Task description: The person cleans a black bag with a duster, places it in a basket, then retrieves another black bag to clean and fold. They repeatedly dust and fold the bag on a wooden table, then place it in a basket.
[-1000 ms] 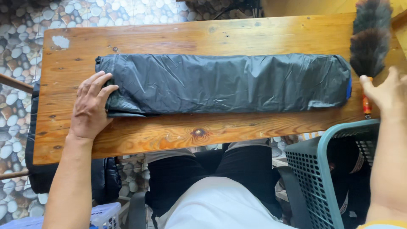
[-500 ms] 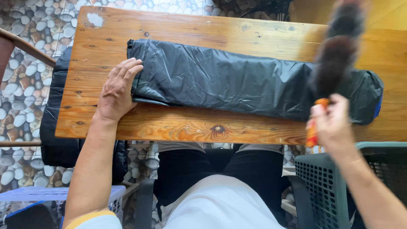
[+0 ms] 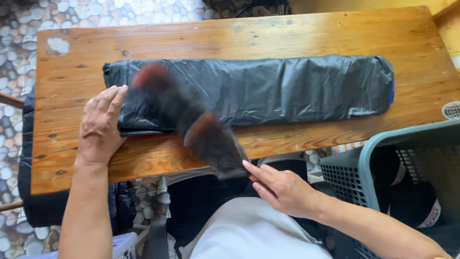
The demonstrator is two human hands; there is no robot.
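A long black plastic bundle (image 3: 287, 88), folded flat, lies lengthwise on a wooden table (image 3: 268, 33). My left hand (image 3: 100, 127) rests palm down on the bundle's left end, fingers spread. My right hand (image 3: 280, 187), in front of the table's near edge, grips the handle of a dark feather duster (image 3: 191, 122). The blurred duster reaches up and left across the bundle's left part, close to my left hand. A blue edge shows at the bundle's right end.
A teal plastic basket (image 3: 345, 177) with dark items inside stands at the lower right by the table's edge. A black cushioned seat (image 3: 28, 168) sits left of the table. The floor (image 3: 19, 29) is pebble-patterned. My lap is under the near edge.
My right hand swung the feather duster from the bundle's right end down and left, across to its left part. My left hand stayed pressed on the left end.
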